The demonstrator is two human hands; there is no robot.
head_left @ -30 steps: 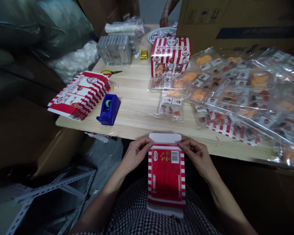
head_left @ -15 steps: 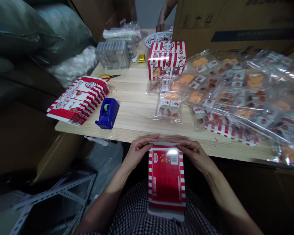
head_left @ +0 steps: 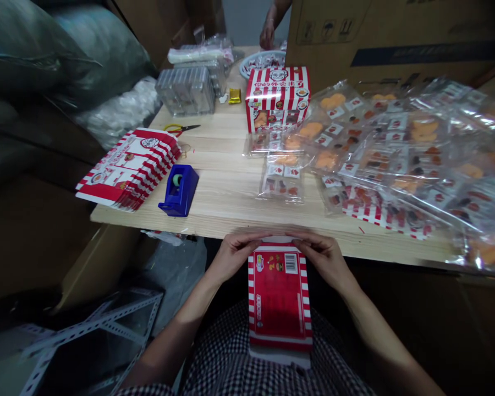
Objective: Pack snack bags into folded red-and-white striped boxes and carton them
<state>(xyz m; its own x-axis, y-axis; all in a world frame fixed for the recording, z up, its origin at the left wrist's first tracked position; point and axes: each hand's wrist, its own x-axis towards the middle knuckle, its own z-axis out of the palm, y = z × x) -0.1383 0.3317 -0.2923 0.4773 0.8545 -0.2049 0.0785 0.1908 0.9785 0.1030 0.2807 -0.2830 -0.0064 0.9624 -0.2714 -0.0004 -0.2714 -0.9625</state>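
Observation:
Between my two hands is a red cardboard box [head_left: 278, 297] with white-striped edges and a barcode, held at the table's front edge above my lap. My left hand [head_left: 238, 254] pinches its upper left corner, thumb on the near face and fingers along the top. At the upper right corner my right hand [head_left: 318, 254] grips it the same way. A white flap shows at the box's top edge between the fingertips, and another sticks out at its lower end. The fingertips behind the top edge are partly hidden.
A blue tape dispenser [head_left: 179, 191] and a stack of flat striped boxes [head_left: 127, 169] lie left, with scissors [head_left: 182, 128] behind. A folded-up striped box [head_left: 278, 99] stands mid-table. Clear packs [head_left: 396, 148] pile up right. A co-worker's hand [head_left: 267, 34] is above a bowl [head_left: 247, 67].
Both hands have drawn slightly closer together along the box's top edge, and the upper flap is pressed down a little. The whole view has shifted slightly.

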